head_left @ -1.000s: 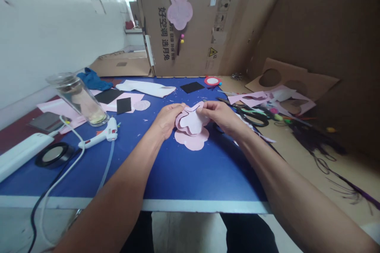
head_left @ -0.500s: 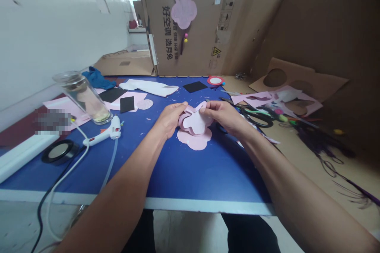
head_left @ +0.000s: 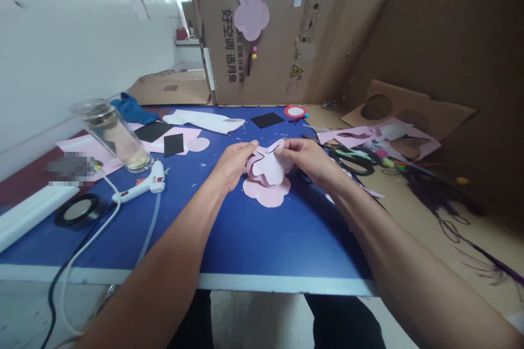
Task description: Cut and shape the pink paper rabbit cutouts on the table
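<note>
Between my hands is a pink felt cutout (head_left: 269, 167) with a scalloped outline and layered edges; whether its layers are joined I cannot tell. My left hand (head_left: 234, 164) pinches its upper left edge, thumb on top. On the upper right edge, my right hand (head_left: 306, 159) grips it between thumb and curled fingers. Directly below, a second pink scalloped piece (head_left: 268, 196) lies flat on the blue table (head_left: 262, 245), its upper part covered by the held cutout. Scissors (head_left: 354, 162) lie just beyond my right hand.
At left are a white glue gun (head_left: 143, 186), black tape roll (head_left: 79, 211) and glass jar (head_left: 123, 136). Black felt squares (head_left: 174, 145) and a white roll (head_left: 202, 119) lie farther back. Pink scraps (head_left: 368, 133) sit at right. A finished-looking pink ornament (head_left: 251, 16) hangs on the cardboard.
The view has shifted very slightly. Both hands keep the same grip on the pink felt cutout, with hardly any movement.
</note>
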`<state>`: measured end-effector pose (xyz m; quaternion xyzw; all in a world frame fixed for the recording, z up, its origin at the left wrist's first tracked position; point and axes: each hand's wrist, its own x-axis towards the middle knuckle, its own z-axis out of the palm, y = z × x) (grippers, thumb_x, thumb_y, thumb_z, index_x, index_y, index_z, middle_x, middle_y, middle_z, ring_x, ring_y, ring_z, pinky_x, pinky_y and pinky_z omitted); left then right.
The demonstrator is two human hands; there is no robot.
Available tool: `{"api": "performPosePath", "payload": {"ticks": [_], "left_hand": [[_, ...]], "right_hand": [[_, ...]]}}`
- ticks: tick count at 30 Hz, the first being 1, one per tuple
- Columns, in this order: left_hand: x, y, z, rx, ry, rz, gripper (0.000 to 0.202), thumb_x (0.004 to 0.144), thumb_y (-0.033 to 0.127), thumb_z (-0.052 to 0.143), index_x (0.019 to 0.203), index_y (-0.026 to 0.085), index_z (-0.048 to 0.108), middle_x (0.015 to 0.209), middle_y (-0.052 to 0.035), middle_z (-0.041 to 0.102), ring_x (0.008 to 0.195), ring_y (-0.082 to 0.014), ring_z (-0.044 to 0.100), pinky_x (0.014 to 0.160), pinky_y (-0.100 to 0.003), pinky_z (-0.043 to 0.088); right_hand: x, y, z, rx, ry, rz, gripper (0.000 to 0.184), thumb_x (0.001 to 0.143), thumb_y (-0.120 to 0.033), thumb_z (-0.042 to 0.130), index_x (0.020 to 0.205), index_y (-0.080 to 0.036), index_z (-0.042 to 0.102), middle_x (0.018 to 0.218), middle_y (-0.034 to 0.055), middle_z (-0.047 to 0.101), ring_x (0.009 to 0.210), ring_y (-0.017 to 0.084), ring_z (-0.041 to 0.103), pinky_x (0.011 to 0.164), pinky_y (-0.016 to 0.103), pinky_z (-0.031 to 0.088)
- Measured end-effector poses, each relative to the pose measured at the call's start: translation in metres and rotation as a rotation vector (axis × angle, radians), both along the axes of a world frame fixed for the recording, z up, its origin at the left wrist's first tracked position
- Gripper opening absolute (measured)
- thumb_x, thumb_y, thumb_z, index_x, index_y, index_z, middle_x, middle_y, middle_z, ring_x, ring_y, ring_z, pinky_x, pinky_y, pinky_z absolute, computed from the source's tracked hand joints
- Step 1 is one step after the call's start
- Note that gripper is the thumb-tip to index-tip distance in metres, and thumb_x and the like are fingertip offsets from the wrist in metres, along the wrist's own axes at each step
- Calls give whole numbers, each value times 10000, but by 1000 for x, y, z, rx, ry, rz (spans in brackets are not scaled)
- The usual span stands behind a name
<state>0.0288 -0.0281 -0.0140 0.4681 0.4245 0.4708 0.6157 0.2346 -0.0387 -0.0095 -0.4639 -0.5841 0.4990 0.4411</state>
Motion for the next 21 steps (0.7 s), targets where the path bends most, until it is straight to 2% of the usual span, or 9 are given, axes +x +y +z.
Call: {"api": "performPosePath", "payload": {"ticks": [6, 12, 14, 17, 21], "left_hand": [[-2, 2, -1, -11, -24, -11, 353, 872, 501, 774, 836, 156, 712, 789, -84, 734, 663, -159, 654, 633, -281, 522], [-1, 1, 0, -10, -41, -16, 333, 866, 485, 776, 817, 162, 710, 776, -72, 717, 658, -153, 640, 645, -286, 523], [0, 0, 2, -1, -46, -17, 285, 859, 434, 780, 807, 160, 719, 755, -58, 700, 641, -144, 625, 629, -278, 513], [0, -3, 4, 13, -11, -30, 141, 782, 266, 814, 841, 153, 752, 739, -36, 690, 617, -130, 601, 602, -265, 487], [0, -5, 3, 36, -4, -42, 192, 679, 119, 817, 862, 151, 767, 778, -32, 720, 678, -137, 631, 684, -281, 515]], "right_hand": [[0, -1, 2, -6, 14, -9, 305, 759, -453, 836, 811, -186, 697, 708, 14, 655, 616, 148, 561, 580, 292, 508], [-1, -1, 2, -12, 16, 0, 314, 749, -466, 839, 802, -193, 693, 704, 16, 659, 609, 149, 557, 579, 294, 507], [0, -1, 2, -11, 15, 4, 311, 752, -464, 835, 801, -193, 691, 699, 13, 653, 603, 145, 550, 574, 290, 495], [0, -1, 2, -10, 13, 6, 299, 749, -452, 832, 797, -194, 690, 698, 10, 649, 606, 144, 546, 584, 291, 493], [0, -1, 2, -23, 42, 14, 304, 742, -456, 836, 800, -195, 690, 712, 13, 654, 623, 147, 559, 606, 294, 496]]}}
